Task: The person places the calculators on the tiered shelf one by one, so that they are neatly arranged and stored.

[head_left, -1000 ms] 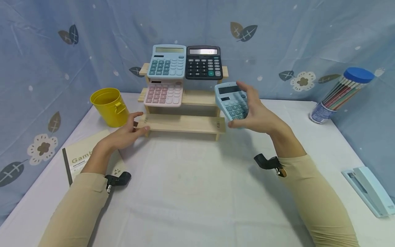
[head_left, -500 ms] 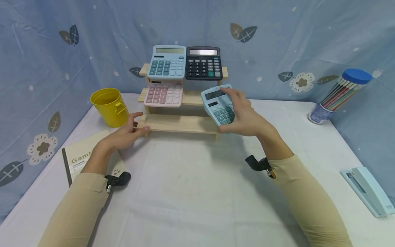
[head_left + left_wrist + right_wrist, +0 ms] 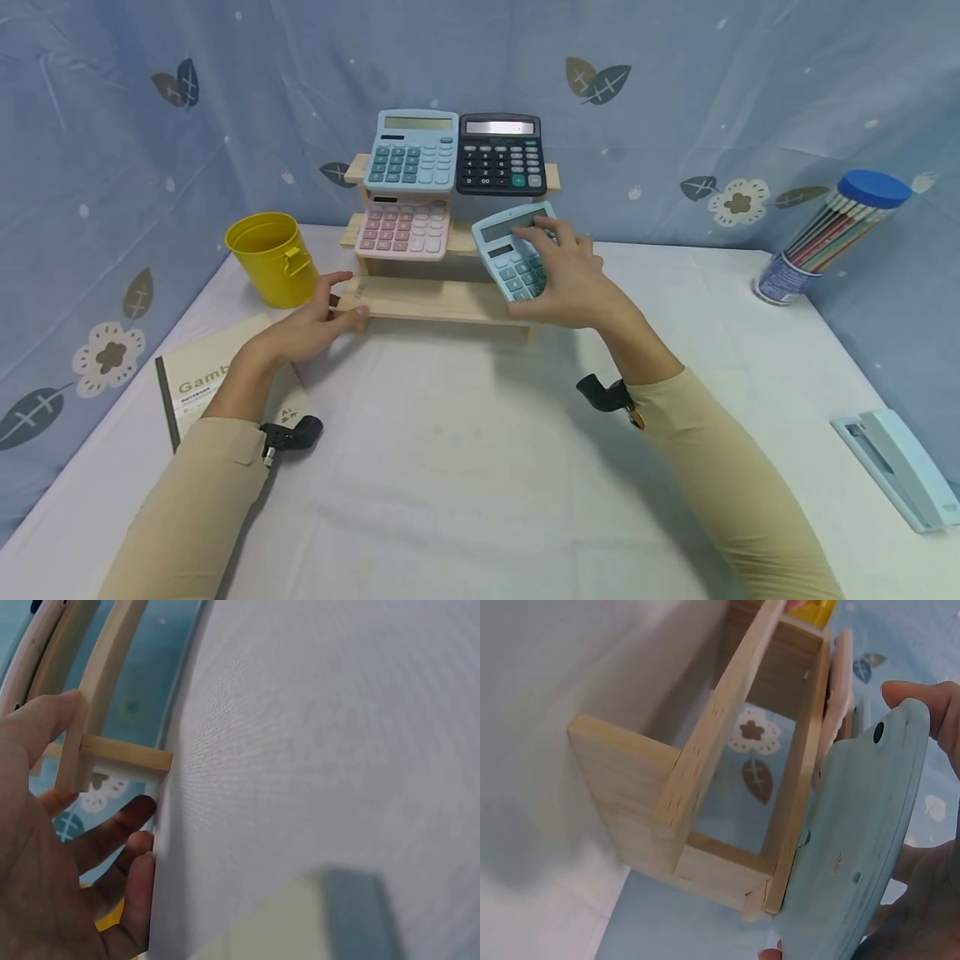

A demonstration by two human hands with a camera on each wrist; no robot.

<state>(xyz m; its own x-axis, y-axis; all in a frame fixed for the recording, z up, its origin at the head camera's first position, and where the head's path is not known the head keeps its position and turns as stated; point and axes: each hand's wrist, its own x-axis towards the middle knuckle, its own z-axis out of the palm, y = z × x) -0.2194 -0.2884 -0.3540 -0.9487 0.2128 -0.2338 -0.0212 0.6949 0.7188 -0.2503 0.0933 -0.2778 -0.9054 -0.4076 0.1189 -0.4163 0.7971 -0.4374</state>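
The head view shows the right hand (image 3: 573, 279) with its fingers curled round a light blue desk calculator (image 3: 513, 250), thumb at the near edge and fingertips over the display end, holding it tilted against the right half of the middle step of a stepped rack of pale wooden slats (image 3: 442, 300). Only the right wrist view shows the calculator's smooth underside (image 3: 855, 847), with its edge just at the wooden slat's front edge; whether it rests there cannot be told. The left hand (image 3: 307, 325) grips the rack's lowest step at its left end; the left wrist view alone shows the thumb on top of the slat end (image 3: 82, 735) and the fingers (image 3: 120, 832) curled beneath it, down against the white-clothed tabletop (image 3: 465, 467).

Left of the right fingers, a pink calculator (image 3: 403, 227) fills the other half of the middle step, with a narrow gap between the two. Above the fingers, the top step carries a second light blue calculator (image 3: 412, 152) and a black calculator (image 3: 501, 155) side by side. The lowest step is bare between the two hands.

A yellow metal bucket (image 3: 272, 257) stands just beyond the left fingers; a beige notebook (image 3: 217, 387) lies under that wrist. Far to the right of the right hand stand a blue-lidded clear tube of pencils (image 3: 828, 229) and a pale blue stapler (image 3: 896, 467)
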